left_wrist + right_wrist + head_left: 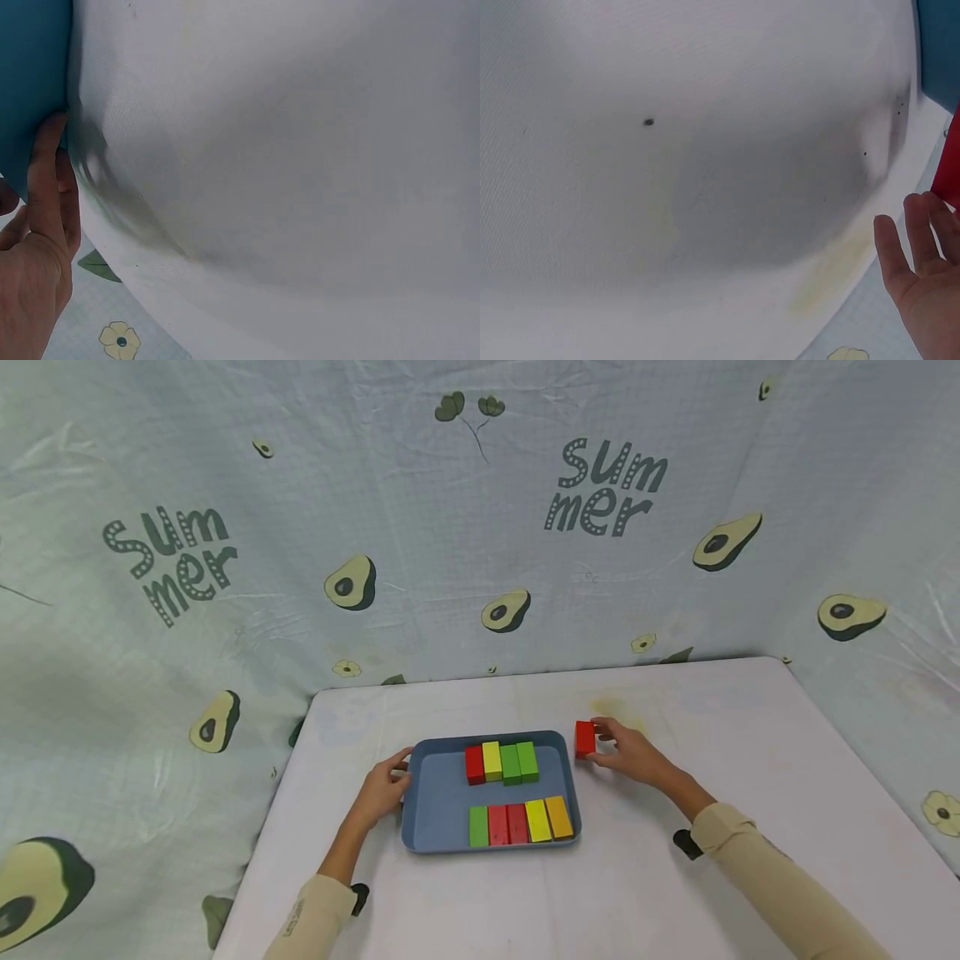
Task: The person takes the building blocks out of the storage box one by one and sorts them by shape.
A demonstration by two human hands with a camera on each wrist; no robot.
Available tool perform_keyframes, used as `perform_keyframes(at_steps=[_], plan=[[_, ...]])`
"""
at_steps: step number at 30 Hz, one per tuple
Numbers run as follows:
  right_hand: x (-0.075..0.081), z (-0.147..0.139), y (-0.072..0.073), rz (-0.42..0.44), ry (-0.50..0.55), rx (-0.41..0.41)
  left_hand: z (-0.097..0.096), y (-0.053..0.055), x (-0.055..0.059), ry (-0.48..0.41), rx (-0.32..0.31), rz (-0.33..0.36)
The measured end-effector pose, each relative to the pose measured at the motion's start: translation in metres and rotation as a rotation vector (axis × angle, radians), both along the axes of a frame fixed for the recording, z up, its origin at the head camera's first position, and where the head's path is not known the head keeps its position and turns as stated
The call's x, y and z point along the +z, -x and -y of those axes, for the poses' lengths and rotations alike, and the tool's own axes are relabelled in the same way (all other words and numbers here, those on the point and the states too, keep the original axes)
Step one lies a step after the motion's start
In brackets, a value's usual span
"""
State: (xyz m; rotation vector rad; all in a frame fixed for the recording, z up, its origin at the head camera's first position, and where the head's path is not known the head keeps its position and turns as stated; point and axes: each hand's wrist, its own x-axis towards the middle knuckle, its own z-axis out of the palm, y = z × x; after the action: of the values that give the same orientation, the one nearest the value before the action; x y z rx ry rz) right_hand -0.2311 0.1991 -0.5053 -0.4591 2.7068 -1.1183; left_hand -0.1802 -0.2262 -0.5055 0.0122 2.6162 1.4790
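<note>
A red block (585,740) is pinched between the thumb and fingers of my right hand (628,754), just beyond the right rim of the tray. Only a red corner of that block (949,161) shows at the edge of the right wrist view. My left hand (382,791) holds the blue-grey tray (442,797) at its left rim. In the left wrist view its fingers (46,176) lie against the tray's outer side. Toward the back of the tray stands a row of red (474,765), yellow (492,761) and two green blocks (519,763).
Along the tray's front rim runs another row: one green block (478,826), two red (507,824), one yellow (537,821) and one orange (558,817). A pale cloth covers the table (480,902). Behind hangs a printed curtain (420,510) with avocados and lettering.
</note>
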Motion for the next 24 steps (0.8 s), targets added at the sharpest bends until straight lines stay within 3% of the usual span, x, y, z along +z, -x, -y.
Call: perform_keyframes(at_steps=[7,24], plan=[[-0.0010,-0.0018,-0.0025,0.037,-0.019,0.027,0.0007,0.0003,-0.0018,-0.004,-0.003,-0.005],[-0.0092,-0.0101,-0.0030,0.033,-0.049,0.048,-0.0014,0.0000,0.0020,0.010,0.003,-0.005]])
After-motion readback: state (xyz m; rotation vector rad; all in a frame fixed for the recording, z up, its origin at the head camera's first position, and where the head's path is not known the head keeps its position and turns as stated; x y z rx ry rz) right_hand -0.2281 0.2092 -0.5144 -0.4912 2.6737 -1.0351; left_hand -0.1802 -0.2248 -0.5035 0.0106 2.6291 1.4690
